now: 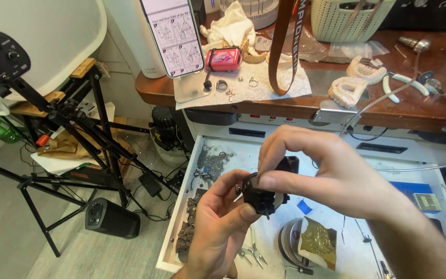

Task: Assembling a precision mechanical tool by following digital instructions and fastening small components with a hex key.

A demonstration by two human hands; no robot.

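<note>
Both hands meet over an open white drawer (192, 170) below a wooden bench. My left hand (218, 227) comes up from below and grips a small dark brown mechanical part (264, 194) between thumb and fingers. From the right, my right hand (326, 170) curls over the same part, with its thumb and fingertips pinching the top and front. Much of the part is hidden by the fingers.
The drawer holds a round tin with a gold-coloured sheet (316, 240), small pliers (254, 256), a blue pad (411, 188) and dark debris. On the bench (388, 111) lie dental plaster casts (349, 90), a phone showing diagrams (174, 36), a pink case (224, 58), a basket (347, 20). Tripods (78, 139) stand at left.
</note>
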